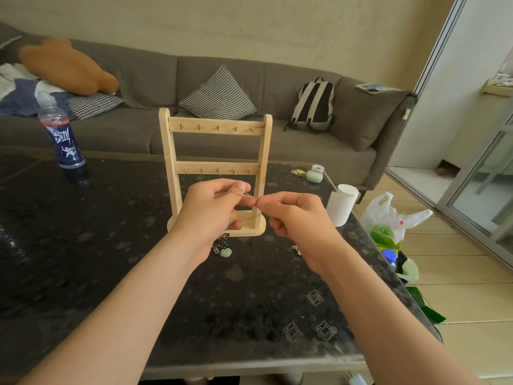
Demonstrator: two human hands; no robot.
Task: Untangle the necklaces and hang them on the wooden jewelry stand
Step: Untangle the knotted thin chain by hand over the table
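Observation:
A wooden jewelry stand [216, 127] with two rows of small hooks stands upright on the dark table [111, 245], and nothing hangs on its hooks. In front of it my left hand [213, 209] and my right hand [294, 218] pinch a thin gold chain necklace [251, 196] stretched between their fingertips. A loop of the chain hangs down below my left hand. On the table under my hands lies a necklace with a pale green pendant [225, 252]. A small silver chain piece [296, 250] lies by my right wrist.
A blue-labelled bottle [62, 140] stands at the table's back left. A white cylinder [342, 204] and a small green-white item [315, 175] sit near the right edge. A plastic bag [394, 218] lies on the floor at right. A grey sofa [291, 145] runs behind the table.

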